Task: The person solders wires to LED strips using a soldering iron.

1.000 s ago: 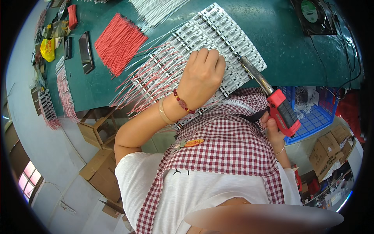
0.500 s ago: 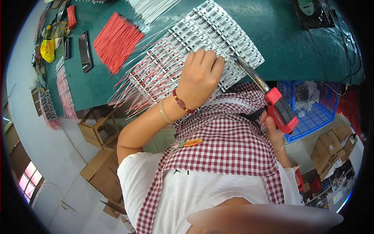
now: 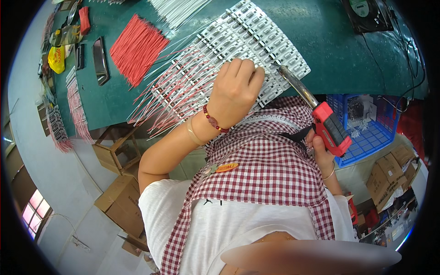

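My right hand [image 3: 322, 150] grips a red and black soldering iron [image 3: 331, 127] by its handle. The iron's metal shaft points up and left, its tip over the right part of a silver-grey panel of small repeated metal parts [image 3: 270, 39]. My left hand [image 3: 237, 89] rests on the middle of that panel, fingers curled down close to the tip. Whatever those fingers pinch is hidden beneath them. White and red wires [image 3: 169, 94] fan out from the panel's left side, some passing by my left hand.
Left of the panel on the green table [image 3: 330, 46] lie a bundle of red wires [image 3: 139, 50] and a phone [image 3: 100, 61]. White wires [image 3: 178, 10] lie at the back, a black device [image 3: 366, 16] at far right. Below the table's right edge stands a blue crate [image 3: 366, 149].
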### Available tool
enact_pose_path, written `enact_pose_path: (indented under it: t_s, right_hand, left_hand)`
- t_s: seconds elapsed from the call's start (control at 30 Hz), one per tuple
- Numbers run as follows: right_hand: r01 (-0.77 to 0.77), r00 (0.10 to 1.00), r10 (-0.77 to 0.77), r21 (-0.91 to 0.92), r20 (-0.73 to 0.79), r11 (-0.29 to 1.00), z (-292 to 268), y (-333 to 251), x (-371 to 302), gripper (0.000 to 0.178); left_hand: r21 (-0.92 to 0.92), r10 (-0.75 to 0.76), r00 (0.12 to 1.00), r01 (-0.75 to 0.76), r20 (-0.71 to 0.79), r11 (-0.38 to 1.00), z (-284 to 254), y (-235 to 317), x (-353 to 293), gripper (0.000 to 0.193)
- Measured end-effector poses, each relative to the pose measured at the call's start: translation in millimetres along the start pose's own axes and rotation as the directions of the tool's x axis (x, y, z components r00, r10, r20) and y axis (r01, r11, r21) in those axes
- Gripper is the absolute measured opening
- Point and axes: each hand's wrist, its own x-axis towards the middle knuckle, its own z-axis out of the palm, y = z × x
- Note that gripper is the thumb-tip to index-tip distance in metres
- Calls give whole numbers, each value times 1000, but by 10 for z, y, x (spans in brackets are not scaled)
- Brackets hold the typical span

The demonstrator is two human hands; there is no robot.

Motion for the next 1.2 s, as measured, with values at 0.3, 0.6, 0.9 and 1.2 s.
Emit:
enact_pose_path:
  t_s: [0.3, 0.6, 0.9, 1.2]
  right_hand:
    - [61, 998, -59, -71, 22, 996, -57, 104, -34, 35]
    - [141, 990, -140, -318, 28, 938, -169, 262, -33, 18]
    - [91, 995, -96, -224, -11, 970, -199, 261, -85, 21]
    - [-23, 1000, 22, -75, -10, 997, -160, 98, -139, 22]
  left_hand:
    - [-5, 5, 1000, -5, 2, 1000, 19, 13, -36, 28]
    - [-28, -1, 1000, 1, 17, 1000, -8, 11, 6, 28]
    - [-20, 6, 1000, -5, 29, 1000, 4, -7, 15, 25]
    - [-44, 38, 999, -37, 23, 998, -22, 70, -37, 28]
